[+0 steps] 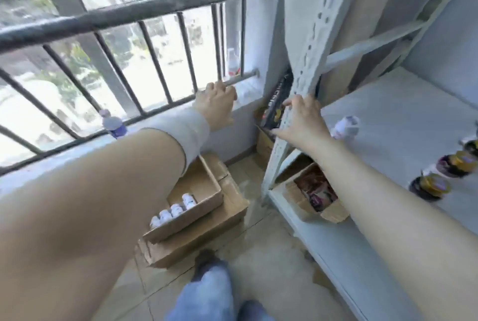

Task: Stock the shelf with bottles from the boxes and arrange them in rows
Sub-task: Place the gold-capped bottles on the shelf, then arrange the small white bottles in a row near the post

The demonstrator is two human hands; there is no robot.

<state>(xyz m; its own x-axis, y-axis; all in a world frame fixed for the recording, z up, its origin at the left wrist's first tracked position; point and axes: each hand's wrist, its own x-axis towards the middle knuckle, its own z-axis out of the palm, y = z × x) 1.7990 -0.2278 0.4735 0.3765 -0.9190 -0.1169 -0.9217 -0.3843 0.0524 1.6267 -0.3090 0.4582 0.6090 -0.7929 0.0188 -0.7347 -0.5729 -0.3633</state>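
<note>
Both forearms are filling the near frame, knees in jeans [207,292] below. You're reaching your left hand [216,99] far-left to the window railing [129,14], fingers curled over its lower bar, holding no bottle. A purple-capped bottle [112,124] is standing on the sill just beside that sleeve. Down on the floor, the open cardboard box [192,206] is sitting on a second flat box, a short row of white-capped bottles [173,210] remaining at its near-left end. Moving right, your right hand [301,120] is wrapping around the shelf upright [307,62], gripping it, nothing else in it. One pale bottle [345,128] is lying tipped on the shelf [388,119] just right of that hand; dark gold-lidded jars [430,186] are lining the right edge. Bottles are looking small, light, rigid plastic, probably smooth-sided, so you should be pinching around the body below the cap, not the cap itself. Stocking is looking barely begun.
</note>
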